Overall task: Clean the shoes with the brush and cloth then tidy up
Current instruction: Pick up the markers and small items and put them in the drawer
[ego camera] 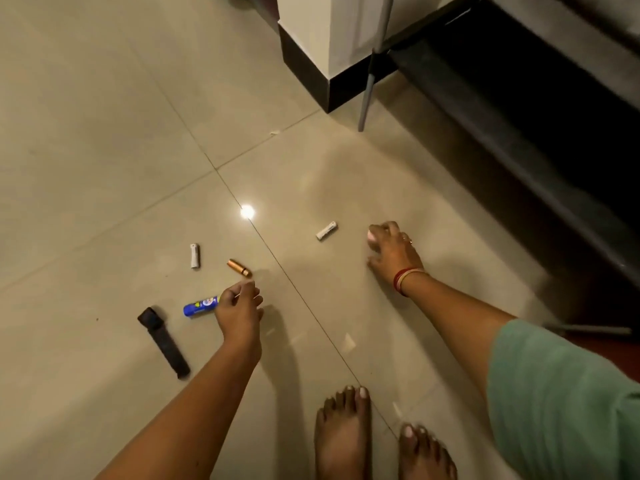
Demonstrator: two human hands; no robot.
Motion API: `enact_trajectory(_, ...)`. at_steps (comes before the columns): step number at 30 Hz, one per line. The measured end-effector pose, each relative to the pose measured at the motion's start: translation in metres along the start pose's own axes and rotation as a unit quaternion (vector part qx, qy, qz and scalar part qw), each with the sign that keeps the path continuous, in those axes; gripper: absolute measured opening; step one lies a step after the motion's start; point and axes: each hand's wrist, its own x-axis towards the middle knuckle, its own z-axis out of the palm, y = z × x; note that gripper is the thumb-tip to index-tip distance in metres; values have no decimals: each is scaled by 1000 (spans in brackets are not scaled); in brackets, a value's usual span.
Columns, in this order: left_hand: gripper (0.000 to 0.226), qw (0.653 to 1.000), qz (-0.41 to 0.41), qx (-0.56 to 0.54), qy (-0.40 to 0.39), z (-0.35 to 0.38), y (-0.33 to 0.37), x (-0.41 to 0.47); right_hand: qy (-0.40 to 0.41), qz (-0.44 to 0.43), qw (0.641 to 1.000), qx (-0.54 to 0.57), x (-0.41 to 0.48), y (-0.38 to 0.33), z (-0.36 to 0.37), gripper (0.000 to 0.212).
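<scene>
No shoe, brush or cloth is in view. Small items lie scattered on the tiled floor: a blue tube, a copper-coloured tube, a white tube, a second white tube and a flat black object. My left hand is low over the right end of the blue tube with its fingers curled, hiding that end. Whether it grips the tube is unclear. My right hand hovers near the floor to the right of the second white tube, fingers apart, holding nothing.
My bare feet stand at the bottom edge. A white pillar with a dark base rises at the back. A grey metal leg stands beside it. A dark step runs along the right.
</scene>
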Motion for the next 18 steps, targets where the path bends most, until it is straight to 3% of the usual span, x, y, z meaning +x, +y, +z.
enact_trajectory(5,11,998,-40,-54,1,-5,-3,7,34,31,996,76,18,-6,7,19)
enact_trajectory(8,5,985,-106,-132,-27,-2,4,13,21,-32,980,194,-3,-38,8,22)
enact_trajectory(11,21,973,-140,-163,-86,2,-2,13,-35,-111,946,303,-40,-81,16,24)
enact_trajectory(15,36,976,-118,-81,-162,-1,1,10,-65,-181,911,365,-65,-117,33,32)
enact_trajectory(17,45,981,-46,-38,-186,9,-10,2,-64,-183,907,374,-67,-127,40,40)
enact_trajectory(18,45,968,-56,-15,-245,-3,-22,0,-65,-179,914,359,-67,-130,44,43)
